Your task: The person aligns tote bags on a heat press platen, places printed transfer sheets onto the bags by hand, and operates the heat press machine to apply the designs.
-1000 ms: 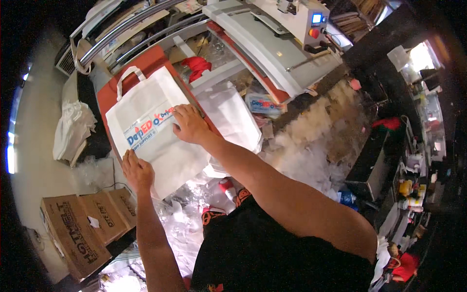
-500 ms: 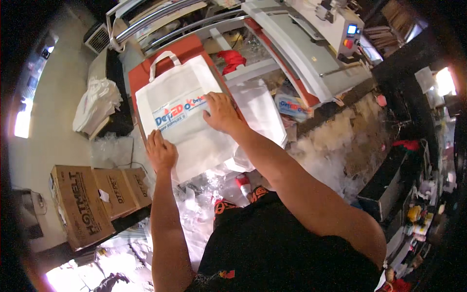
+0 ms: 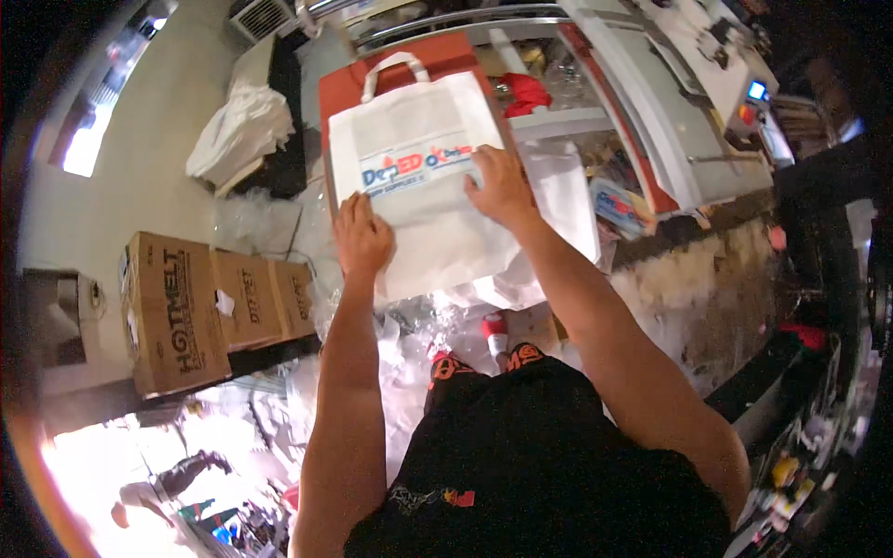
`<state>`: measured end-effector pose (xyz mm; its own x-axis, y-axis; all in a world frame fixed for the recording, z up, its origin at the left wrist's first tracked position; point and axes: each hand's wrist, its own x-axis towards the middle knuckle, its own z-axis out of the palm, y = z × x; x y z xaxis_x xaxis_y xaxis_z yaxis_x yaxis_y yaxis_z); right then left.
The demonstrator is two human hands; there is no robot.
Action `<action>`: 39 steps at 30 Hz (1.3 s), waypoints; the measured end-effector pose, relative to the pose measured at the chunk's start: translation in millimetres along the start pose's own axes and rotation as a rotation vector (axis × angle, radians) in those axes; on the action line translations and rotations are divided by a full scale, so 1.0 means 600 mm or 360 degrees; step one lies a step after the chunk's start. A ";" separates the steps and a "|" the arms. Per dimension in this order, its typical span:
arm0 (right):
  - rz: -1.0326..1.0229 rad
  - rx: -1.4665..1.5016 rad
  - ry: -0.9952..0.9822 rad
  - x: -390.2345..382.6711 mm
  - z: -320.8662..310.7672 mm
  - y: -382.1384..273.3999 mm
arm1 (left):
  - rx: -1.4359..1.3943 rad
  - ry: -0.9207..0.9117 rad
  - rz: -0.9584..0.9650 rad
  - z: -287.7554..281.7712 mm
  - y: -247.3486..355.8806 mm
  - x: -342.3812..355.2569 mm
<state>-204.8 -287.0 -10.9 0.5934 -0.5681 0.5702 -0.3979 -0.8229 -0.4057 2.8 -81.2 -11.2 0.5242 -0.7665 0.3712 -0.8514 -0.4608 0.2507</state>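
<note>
A white bag [image 3: 437, 251] with handles lies on the red platen [image 3: 344, 88] of a grey press. A clear sheet with red and blue print [image 3: 405, 166] lies across the bag. My left hand [image 3: 363, 237] rests with fingers apart at the sheet's lower left edge. My right hand [image 3: 498, 186] rests with fingers spread on the sheet's right end. The hidden fingertip undersides touch the bag or sheet. Another white bag [image 3: 563, 205] lies beneath to the right.
The press's raised-edged housing [image 3: 679, 130] and control box [image 3: 739, 98] stand at upper right, with red cloth [image 3: 526, 93] inside the frame. Folded white bags [image 3: 237, 130] lie at left above cardboard boxes [image 3: 177, 316]. A dark bench [image 3: 763, 372] stands right; plastic scraps [image 3: 419, 325] litter the floor.
The view has turned, shifting the press, bag and boxes up and rightward in the picture. Both my hands stay on the bag at about the same places on the printed sheet.
</note>
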 end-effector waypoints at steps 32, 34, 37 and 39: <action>0.0100 -0.1315 0.0352 -0.032 -0.635 0.435 | -0.0150 0.0044 0.0012 0.000 0.020 -0.001; 0.0435 -0.1120 0.0119 0.022 -0.610 0.406 | -0.0120 0.0064 0.0003 0.002 -0.029 -0.002; 0.0728 -0.1126 0.0070 0.035 -0.604 0.481 | -0.0145 -0.0009 0.0080 0.041 -0.057 0.014; 0.0685 -0.1093 -0.0037 0.041 -0.604 0.478 | -0.0125 -0.0017 0.0118 0.056 -0.088 0.022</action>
<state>-557.7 -542.1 145.9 0.3018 -0.8426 0.4460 -0.9310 -0.3613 -0.0526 54.2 -82.0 -49.8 0.4594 -0.8020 0.3817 -0.8832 -0.3667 0.2924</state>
